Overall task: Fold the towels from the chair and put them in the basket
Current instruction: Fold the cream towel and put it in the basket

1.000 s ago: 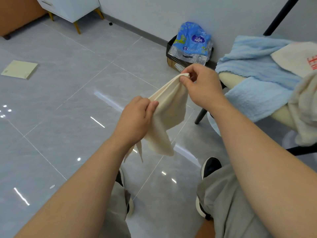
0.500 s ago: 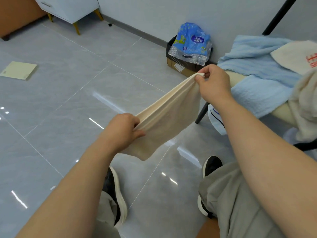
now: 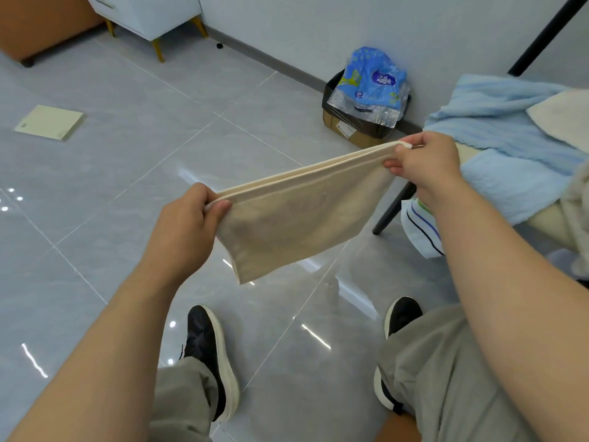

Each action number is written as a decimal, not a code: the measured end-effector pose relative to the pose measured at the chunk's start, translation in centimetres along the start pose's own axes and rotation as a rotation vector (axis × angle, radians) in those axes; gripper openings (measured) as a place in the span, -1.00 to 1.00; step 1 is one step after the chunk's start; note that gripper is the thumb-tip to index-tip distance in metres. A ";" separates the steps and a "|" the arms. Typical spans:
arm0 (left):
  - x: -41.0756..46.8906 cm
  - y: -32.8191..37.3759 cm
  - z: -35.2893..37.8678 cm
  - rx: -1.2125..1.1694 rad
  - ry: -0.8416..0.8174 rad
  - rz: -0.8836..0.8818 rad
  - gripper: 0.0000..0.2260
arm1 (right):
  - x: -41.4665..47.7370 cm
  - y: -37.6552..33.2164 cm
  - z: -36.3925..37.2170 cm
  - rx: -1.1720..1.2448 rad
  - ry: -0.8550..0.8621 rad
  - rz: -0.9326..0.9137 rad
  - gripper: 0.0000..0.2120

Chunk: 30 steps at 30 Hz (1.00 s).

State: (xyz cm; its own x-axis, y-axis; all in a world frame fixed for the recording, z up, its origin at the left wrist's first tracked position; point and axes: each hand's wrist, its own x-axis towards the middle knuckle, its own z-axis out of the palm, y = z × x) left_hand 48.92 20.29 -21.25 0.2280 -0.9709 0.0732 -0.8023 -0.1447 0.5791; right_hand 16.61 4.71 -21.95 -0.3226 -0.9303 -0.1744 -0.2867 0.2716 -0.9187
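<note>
A cream towel [image 3: 296, 218], doubled over, hangs stretched flat in the air between my hands. My left hand [image 3: 188, 224] pinches its two near corners together. My right hand [image 3: 420, 164] pinches the far corners, higher and to the right. On the chair [image 3: 392, 205] at the right lie a light blue towel [image 3: 497, 129], a white towel [image 3: 564, 119] on top of it, and a beige one [image 3: 577, 218] at the frame's edge. No basket is in view.
A cardboard box holding a blue plastic pack [image 3: 369, 90] stands against the wall. A pale square board [image 3: 49, 122] lies on the grey tiled floor at left. A white cabinet [image 3: 149, 14] stands at the back. A striped white cloth [image 3: 420, 231] hangs under the chair.
My hands have pulled apart, the right up and right, the left down and left, so the bunched cream towel is now drawn taut into a flat doubled rectangle.
</note>
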 end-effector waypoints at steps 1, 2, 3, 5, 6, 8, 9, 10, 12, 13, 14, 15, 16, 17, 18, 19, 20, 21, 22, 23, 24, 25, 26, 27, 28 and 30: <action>-0.1 0.1 -0.1 -0.006 0.014 -0.004 -0.82 | 0.0 0.0 0.1 0.004 -0.002 0.004 -0.93; -0.1 0.2 -0.1 -0.016 0.019 -0.013 -0.83 | -0.1 -0.1 0.1 0.006 -0.004 0.005 -0.93; 0.0 0.1 -0.1 -0.028 0.013 -0.027 -0.84 | -0.1 0.0 0.2 0.004 -0.007 0.006 -0.91; 0.1 -0.2 -0.1 -0.039 -0.019 -0.058 -0.85 | -0.1 0.0 0.2 -0.006 -0.019 0.011 -0.87; 0.1 -0.4 -0.1 -0.030 -0.037 -0.067 -0.86 | -0.1 0.0 0.3 -0.008 -0.026 0.015 -0.87; 0.1 -0.6 0.0 -0.002 -0.064 -0.075 -0.89 | -0.2 0.0 0.2 -0.010 -0.040 0.023 -0.86; 0.1 -0.6 0.0 0.010 -0.077 -0.076 -0.91 | -0.3 -0.1 0.2 -0.009 -0.045 0.025 -0.86; 0.2 -0.6 0.0 0.021 -0.090 -0.074 -0.90 | -0.4 -0.1 0.3 -0.006 -0.049 0.028 -0.86; 0.3 -0.5 0.0 0.026 -0.126 -0.087 -0.86 | -0.5 -0.3 0.3 -0.016 -0.053 0.045 -0.86; 0.5 -0.4 0.0 -0.002 -0.138 -0.115 -0.85 | -0.5 -0.4 0.4 -0.027 -0.053 0.063 -0.86; 0.6 -0.3 -0.1 -0.049 -0.140 -0.157 -0.84 | -0.5 -0.5 0.4 -0.034 -0.055 0.088 -0.87; 0.8 -0.2 -0.2 -0.105 -0.134 -0.206 -0.82 | -0.5 -0.6 0.5 -0.035 -0.060 0.117 -0.87; 0.9 0.0 -0.2 -0.163 -0.126 -0.255 -0.82 | -0.6 -0.8 0.5 -0.032 -0.067 0.143 -0.87; 1.1 0.1 -0.3 -0.220 -0.118 -0.296 -0.81 | -0.6 -0.9 0.5 -0.038 -0.078 0.157 -0.87; 1.3 0.1 -0.4 -0.279 -0.108 -0.327 -0.81 | -0.7 -0.9 0.5 -0.052 -0.091 0.158 -0.86; 1.5 0.1 -0.4 -0.337 -0.091 -0.344 -0.80 | -0.8 -0.9 0.3 -0.076 -0.107 0.154 -0.83; 1.7 0.1 -0.5 -0.388 -0.073 -0.357 -0.81 | -0.9 -1.0 0.2 -0.103 -0.120 0.144 -0.79; 2.0 0.1 -0.5 -0.426 -0.052 -0.370 -0.82 | -1.0 -0.9 0.2 -0.139 -0.127 0.135 -0.75; 2.1 0.0 -0.5 -0.456 -0.035 -0.383 -0.84 | -0.9 -0.8 0.1 -0.181 -0.128 0.130 -0.73; 2.3 0.0 -0.5 -0.484 -0.020 -0.399 -0.87 | -1.1 -0.9 0.1 -0.228 -0.129 0.122 -0.74; 2.5 0.0 -0.6 -0.513 -0.010 -0.426 -0.87 | -1.2 -1.0 0.2 -0.266 -0.131 0.124 -0.77; 2.6 0.2 -0.7 -0.537 -0.005 -0.463 -0.81 | -1.2 -1.1 0.2 -0.287 -0.133 0.130 -0.81; 2.7 0.2 -0.7 -0.554 -0.004 -0.504 -0.71 | -1.3 -1.3 0.3 -0.277 -0.144 0.155 -0.83; 2.8 0.4 -0.7 -0.528 0.000 -0.532 -0.63 | -1.5 -1.4 0.3 -0.259 -0.158 0.183 -0.83; 2.8 0.5 -0.6 -0.464 0.003 -0.543 -0.59 | -1.6 -1.4 0.3 -0.257 -0.175 0.199 -0.83; 2.9 1.1 -0.6 -0.343 -0.006 -0.554 -0.68 | -1.8 -1.0 0.3 -0.353 -0.216 0.208 -0.84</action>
State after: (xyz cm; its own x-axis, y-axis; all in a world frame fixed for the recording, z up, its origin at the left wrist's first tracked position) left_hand 48.98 17.42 -19.91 0.5535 -0.7710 -0.3149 -0.3449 -0.5563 0.7560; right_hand 17.75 5.99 -20.87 -0.2212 -0.8668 -0.4470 -0.5374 0.4908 -0.6858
